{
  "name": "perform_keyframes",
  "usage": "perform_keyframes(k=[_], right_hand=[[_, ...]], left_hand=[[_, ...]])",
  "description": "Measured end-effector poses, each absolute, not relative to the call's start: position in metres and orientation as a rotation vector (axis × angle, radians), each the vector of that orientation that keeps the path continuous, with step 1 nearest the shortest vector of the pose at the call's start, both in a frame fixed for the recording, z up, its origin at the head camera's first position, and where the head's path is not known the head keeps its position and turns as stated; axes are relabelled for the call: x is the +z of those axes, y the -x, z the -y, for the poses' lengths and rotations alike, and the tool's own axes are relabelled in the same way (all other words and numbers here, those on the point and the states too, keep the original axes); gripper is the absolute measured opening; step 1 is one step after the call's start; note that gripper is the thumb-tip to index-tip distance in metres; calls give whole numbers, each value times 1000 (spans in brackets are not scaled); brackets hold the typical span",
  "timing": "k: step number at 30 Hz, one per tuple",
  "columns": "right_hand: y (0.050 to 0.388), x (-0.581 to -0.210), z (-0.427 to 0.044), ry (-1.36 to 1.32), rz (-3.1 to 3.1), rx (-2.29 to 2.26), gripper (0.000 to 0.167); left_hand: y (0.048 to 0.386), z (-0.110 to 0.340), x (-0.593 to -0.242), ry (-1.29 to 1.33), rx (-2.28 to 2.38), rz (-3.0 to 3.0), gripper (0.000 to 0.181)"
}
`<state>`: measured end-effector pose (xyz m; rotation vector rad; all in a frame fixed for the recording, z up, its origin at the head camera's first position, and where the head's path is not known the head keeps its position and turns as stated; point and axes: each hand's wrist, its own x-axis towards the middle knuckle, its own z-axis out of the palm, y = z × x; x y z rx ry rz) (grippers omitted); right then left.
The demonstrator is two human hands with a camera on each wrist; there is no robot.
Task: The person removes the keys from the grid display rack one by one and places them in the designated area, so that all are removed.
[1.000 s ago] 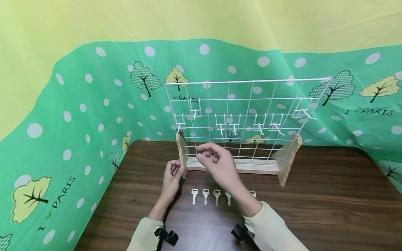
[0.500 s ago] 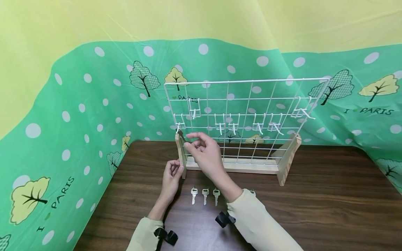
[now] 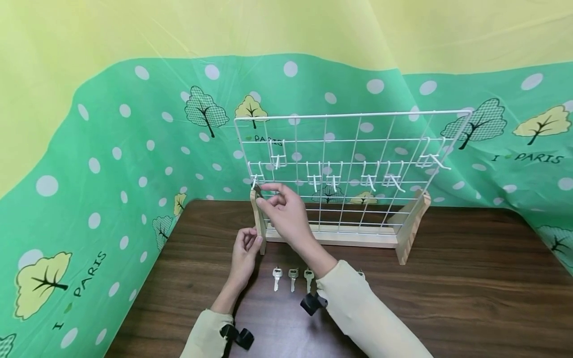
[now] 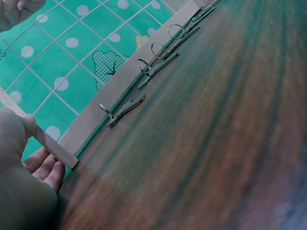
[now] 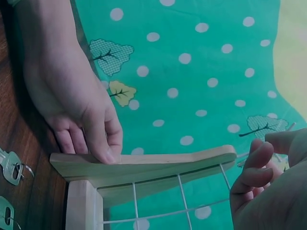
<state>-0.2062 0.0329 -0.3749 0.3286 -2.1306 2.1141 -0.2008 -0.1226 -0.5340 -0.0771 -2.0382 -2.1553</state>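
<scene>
My left hand grips the left wooden side panel of a white wire grid rack, its thumb on the near face. In the right wrist view that left hand holds the panel's lower part. My right hand is at the panel's top, with thumb and index finger apart around a small dark thing below the leftmost white hook. What that thing is cannot be made out. Silver keys with rings lie in a row before the rack, including a key at the left end.
More white hooks, such as a hook in the middle, hang on the grid. The right wooden side panel stands on the brown table. A green and yellow cloth hangs behind and to the left. My right sleeve covers part of the key row.
My right hand has moved left and slightly up, from the grid's lower part to the top of the left panel. The left hand has stayed on the panel.
</scene>
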Motion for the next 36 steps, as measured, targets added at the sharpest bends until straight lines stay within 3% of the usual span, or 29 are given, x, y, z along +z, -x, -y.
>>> perform_keyframes(k=[9, 23, 36], right_hand=[[211, -363, -27, -331, 2171, 2133, 34], [208, -359, -23, -325, 2098, 2134, 8], [202, -357, -29, -380, 2091, 2093, 11]], left_hand=[[201, 123, -535, 88, -2164, 2015, 22], [201, 122, -534, 86, -2165, 2014, 24], [201, 123, -534, 80, -2164, 2025, 23]])
